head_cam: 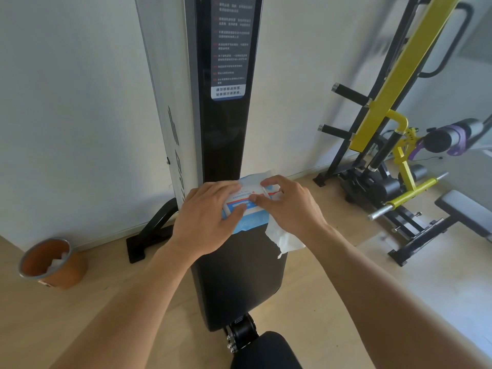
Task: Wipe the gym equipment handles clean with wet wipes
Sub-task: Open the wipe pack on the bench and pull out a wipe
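While gripping the blue-and-white wet wipes pack from its left side, left hand with fingers curled over the top; right hand pinching at the pack's flap with thumb and forefinger, a white wipe hanging just below that hand. Both hands and pack over a black padded bench, black upright panel just beyond them. Well left of the left hand, an orange bin on the floor; far right of the right hand, black handles on a yellow-and-black machine.
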The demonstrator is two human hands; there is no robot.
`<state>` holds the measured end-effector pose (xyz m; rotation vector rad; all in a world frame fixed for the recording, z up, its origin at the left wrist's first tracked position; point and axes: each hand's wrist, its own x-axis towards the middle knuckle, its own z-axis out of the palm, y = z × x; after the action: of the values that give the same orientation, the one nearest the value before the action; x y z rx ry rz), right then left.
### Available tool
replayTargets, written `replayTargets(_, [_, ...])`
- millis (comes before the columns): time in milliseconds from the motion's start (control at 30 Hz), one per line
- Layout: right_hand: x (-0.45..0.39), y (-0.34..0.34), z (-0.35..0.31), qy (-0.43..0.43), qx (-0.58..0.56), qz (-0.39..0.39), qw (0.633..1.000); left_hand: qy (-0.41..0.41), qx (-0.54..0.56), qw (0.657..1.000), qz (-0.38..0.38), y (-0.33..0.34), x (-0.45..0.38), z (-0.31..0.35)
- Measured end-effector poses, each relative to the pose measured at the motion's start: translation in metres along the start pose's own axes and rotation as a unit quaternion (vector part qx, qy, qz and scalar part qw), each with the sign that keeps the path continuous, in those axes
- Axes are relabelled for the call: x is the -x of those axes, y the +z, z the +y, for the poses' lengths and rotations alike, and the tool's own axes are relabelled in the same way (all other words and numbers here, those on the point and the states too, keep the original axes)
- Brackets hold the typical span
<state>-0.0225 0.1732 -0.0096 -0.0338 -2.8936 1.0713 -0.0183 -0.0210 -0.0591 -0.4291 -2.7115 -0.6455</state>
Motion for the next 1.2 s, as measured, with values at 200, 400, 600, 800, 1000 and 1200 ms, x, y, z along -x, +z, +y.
replayTargets(200, [0.014, 0.003, -0.002, -0.057, 0.128, -0.02, 0.99, 0.012, -0.044, 0.999, -0.025, -0.005, 0.001, 0.003])
replayTargets(400, [0.005, -0.001, 0.0, -0.064, 0.188, -0.007, 0.98, 0.047, -0.093, 0.994, -0.038, -0.018, -0.005, 0.014])
replayTargets(600, [0.006, -0.006, 0.007, -0.037, 0.121, 0.018, 0.992, 0.034, -0.065, 0.995, -0.061, -0.015, -0.008, 0.018])
replayTargets(800, [0.02, -0.015, 0.012, -0.023, 0.109, 0.056, 0.992, 0.059, -0.075, 0.995, -0.029, -0.021, -0.012, 0.021])
replayTargets(1000, [0.015, -0.004, 0.006, -0.043, 0.188, 0.006, 0.981, 0.024, -0.069, 0.993, -0.093, -0.022, -0.016, 0.018])
replayTargets(1200, [-0.009, 0.002, -0.005, -0.048, 0.219, 0.011, 0.974, -0.029, -0.011, 0.985, -0.168, -0.022, -0.029, 0.018])
